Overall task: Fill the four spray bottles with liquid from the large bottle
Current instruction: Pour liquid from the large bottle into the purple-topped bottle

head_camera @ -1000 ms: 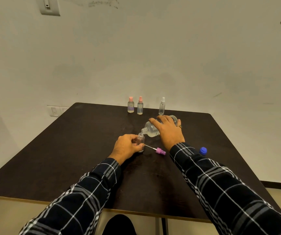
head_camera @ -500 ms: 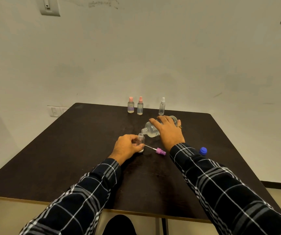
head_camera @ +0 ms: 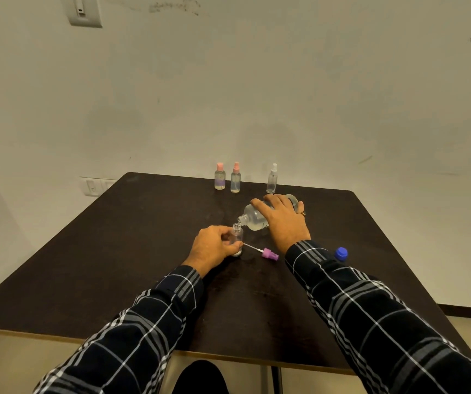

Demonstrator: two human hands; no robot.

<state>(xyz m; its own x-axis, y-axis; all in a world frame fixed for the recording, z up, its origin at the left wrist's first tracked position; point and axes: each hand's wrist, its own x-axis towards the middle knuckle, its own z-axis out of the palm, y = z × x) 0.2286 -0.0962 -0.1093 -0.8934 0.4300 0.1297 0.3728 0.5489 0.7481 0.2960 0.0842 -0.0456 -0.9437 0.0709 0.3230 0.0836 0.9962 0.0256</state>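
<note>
Large bottle (head_camera: 254,218) (R hand (head_camera: 283,221)), mouth over spray bottle (head_camera: 238,236) (L hand (head_camera: 211,249))

On the dark square table (head_camera: 109,251), a pink-capped clear bottle (head_camera: 219,180), a pink-nozzled clear spray bottle (head_camera: 235,182) and a white-nozzled spray bottle (head_camera: 271,182) stand near the far edge. Mid-table stands an uncapped small clear bottle (head_camera: 238,236). A purple spray head (head_camera: 269,254) lies just beside it, and a blue cap (head_camera: 341,253) farther right.

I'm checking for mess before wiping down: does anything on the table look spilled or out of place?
No clear spill shows. The purple spray head lies on its side beside the open small bottle, and the blue cap sits loose by the right sleeve; both are off for pouring.
</note>
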